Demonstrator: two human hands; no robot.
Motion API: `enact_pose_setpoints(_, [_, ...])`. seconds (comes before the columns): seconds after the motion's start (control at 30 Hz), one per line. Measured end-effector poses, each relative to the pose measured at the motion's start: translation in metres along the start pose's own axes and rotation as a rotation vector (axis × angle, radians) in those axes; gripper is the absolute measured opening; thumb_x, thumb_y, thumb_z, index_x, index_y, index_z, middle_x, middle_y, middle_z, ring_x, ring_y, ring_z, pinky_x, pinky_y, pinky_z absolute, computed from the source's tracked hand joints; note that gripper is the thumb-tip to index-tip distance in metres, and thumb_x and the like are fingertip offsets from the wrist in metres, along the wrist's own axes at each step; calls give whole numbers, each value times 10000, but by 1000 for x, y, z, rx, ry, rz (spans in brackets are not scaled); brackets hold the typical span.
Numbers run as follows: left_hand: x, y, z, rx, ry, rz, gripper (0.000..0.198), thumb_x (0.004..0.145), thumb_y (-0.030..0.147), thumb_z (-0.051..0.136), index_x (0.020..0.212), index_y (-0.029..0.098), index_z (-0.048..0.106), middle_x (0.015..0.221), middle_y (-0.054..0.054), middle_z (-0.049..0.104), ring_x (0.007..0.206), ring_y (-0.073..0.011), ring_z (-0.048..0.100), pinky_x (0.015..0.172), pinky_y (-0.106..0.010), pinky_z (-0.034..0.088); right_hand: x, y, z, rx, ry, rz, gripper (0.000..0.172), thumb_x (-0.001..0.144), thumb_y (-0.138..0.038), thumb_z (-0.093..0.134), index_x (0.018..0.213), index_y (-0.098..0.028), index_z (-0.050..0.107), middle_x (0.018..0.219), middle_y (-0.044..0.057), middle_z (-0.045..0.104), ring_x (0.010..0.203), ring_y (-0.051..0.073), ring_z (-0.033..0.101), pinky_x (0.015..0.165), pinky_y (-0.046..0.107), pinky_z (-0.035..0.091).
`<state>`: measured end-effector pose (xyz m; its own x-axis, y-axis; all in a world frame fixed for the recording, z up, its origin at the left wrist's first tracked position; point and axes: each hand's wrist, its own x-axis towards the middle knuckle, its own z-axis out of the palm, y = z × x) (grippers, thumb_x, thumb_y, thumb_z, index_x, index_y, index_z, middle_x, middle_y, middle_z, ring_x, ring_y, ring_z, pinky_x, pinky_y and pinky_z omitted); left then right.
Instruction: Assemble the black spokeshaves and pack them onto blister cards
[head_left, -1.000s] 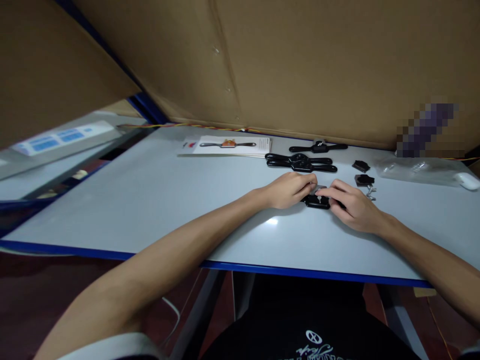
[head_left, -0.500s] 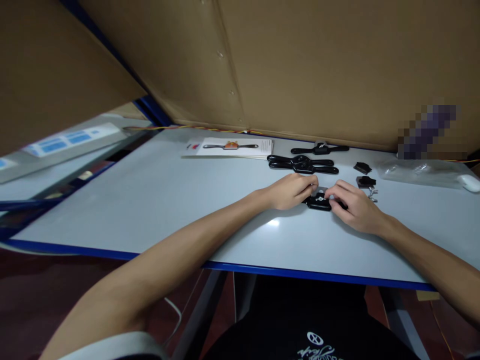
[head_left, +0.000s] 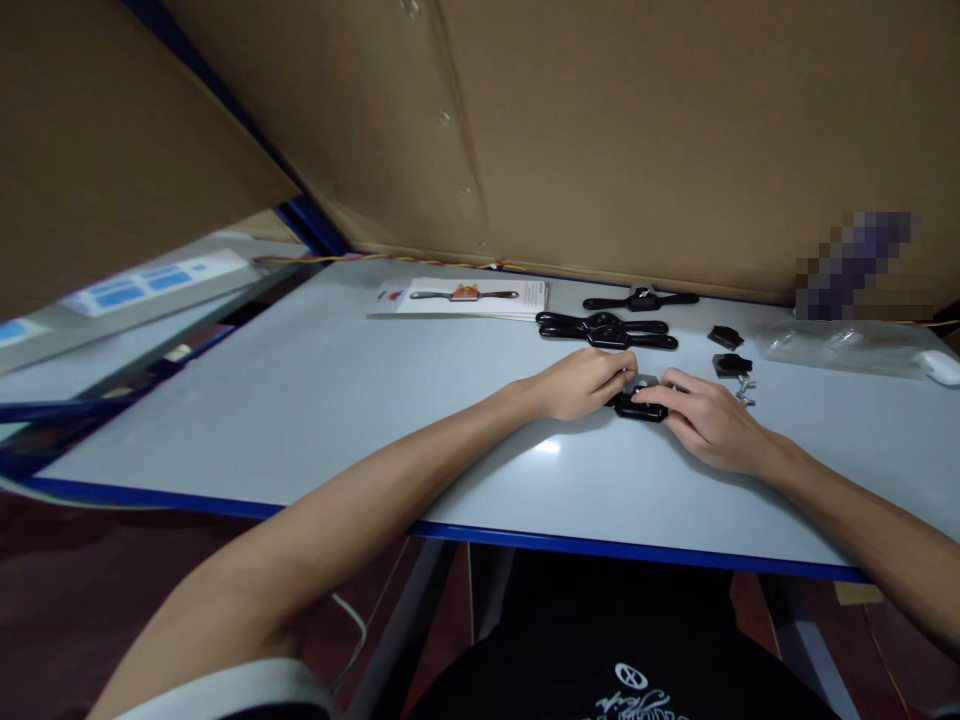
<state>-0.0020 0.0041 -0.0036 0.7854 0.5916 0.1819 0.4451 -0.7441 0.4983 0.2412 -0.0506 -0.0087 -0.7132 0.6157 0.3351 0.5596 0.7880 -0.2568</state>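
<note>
A black spokeshave lies on the table between my two hands, its grey blade showing at the middle. My left hand is closed around its left handle, which the fingers mostly cover. With its index finger stretched over the spokeshave's middle, my right hand has the other fingers curled at the right handle. What lies under that fingertip is hidden. Just right of this hand are several silvery wing screws, a blade with a black cap and another dark cap piece.
Two black spokeshaves lie side by side beyond my hands. Another spokeshave with its blade is farther back. Printed packaging cards are to the left. A clear plastic bag and a white object lie right, before a cardboard wall.
My right index finger has reached left across the spokeshave's middle, covering the silvery screw seen there before. My left hand keeps its hold on the handle.
</note>
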Motion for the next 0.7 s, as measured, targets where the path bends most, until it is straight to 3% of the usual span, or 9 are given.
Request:
enact_pose_setpoints(0.27, [0,-1,1,-10,8,10,236,1019,270,313,883,202,494,712,-6,540,623,-161,472,650,-303,369,2,-2,-1,20,7,33,423,945,-83,413,1262,-226,654,941,42,588,752,178,551,722,320,465])
enact_pose_setpoints(0.53, [0,-2,2,-13,13,11,224,1022,283,315,900,203,486,703,2,515,629,-160,460,668,-309,366,5,-3,-3,79,56,55,229,900,-84,439,1052,-192,572,895,35,603,727,165,515,691,314,430])
enact_pose_setpoints(0.7, [-1,-3,2,-4,14,17,246,1035,282,314,902,202,505,703,-2,532,623,-160,477,660,-309,380,3,-2,-2,55,6,42,198,913,-122,458,1004,-195,618,887,30,574,708,157,499,682,315,418])
